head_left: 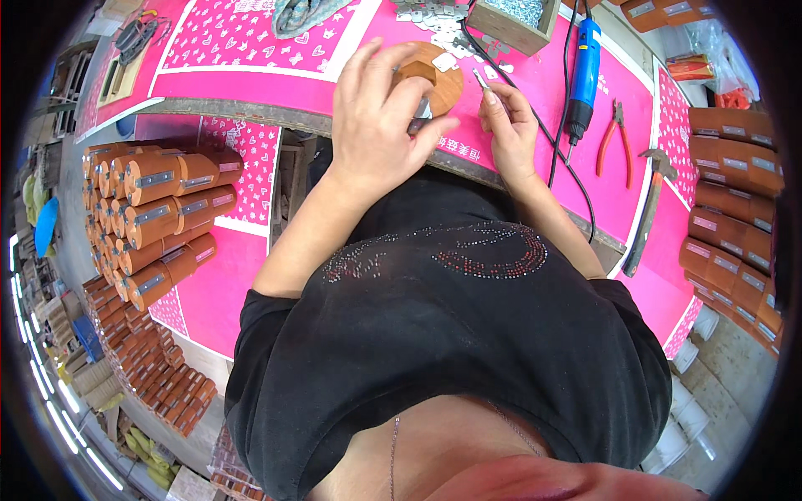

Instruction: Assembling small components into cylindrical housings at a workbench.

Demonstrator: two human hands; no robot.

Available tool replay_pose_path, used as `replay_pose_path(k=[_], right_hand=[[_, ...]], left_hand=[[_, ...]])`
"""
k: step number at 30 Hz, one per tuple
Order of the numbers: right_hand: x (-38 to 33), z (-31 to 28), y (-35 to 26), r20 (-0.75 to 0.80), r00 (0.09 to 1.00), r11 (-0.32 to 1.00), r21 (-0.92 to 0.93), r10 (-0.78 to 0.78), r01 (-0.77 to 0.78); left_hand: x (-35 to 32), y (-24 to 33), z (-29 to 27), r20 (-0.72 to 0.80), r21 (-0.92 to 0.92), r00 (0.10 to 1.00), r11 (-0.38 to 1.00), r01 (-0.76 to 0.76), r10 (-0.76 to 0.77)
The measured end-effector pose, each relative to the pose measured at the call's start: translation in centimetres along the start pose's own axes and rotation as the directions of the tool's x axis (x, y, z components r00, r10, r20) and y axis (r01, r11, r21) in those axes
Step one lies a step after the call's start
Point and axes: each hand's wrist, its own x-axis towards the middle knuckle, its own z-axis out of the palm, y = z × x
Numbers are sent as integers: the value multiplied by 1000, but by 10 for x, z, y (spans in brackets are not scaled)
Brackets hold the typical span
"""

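Note:
My left hand (376,117) curls over a round brown wooden piece (449,82) at the table's near edge, its fingers along the left side and thumb at the front. A small metal plate (423,109) shows between thumb and wood. My right hand (510,121) is closed in a pinch on a small silvery metal piece (479,78), just right of the wood; its exact kind is too small to tell. Loose metal plates (447,62) lie on and behind the wood. A wooden box (516,25) of small metal parts stands beyond.
Right of my right hand lie a blue electric screwdriver (585,75) with a black cord, red-handled pliers (616,142) and a hammer (647,213). Brown wooden cylinders with metal plates are stacked at left (154,213) and right (731,217). A grey cloth (305,15) lies at the far edge.

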Motion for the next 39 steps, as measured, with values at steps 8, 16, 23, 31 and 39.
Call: replay_pose_path(k=[8,16,23,31,39], right_hand=[[-1,-3,-1,13,1000,999,34,17,-17],[-1,0,-2,32,1000,1000,15,1,-2],[0,1,-1,27,1000,1000,5,-6,6],[4,-4,-22,-56,995,990,121,82,-75],[18,16,-136,665,734,713,-447,-139,540]], left_hand=[[8,-49,-40,254,-34,967,999,41,-31],[4,-29,14,-235,123,964,980,156,-124],[-2,-35,15,-222,-39,973,998,58,-65],[-2,-33,-2,67,-400,997,917,4,25],[-6,-33,-1,134,-486,989,874,16,57]])
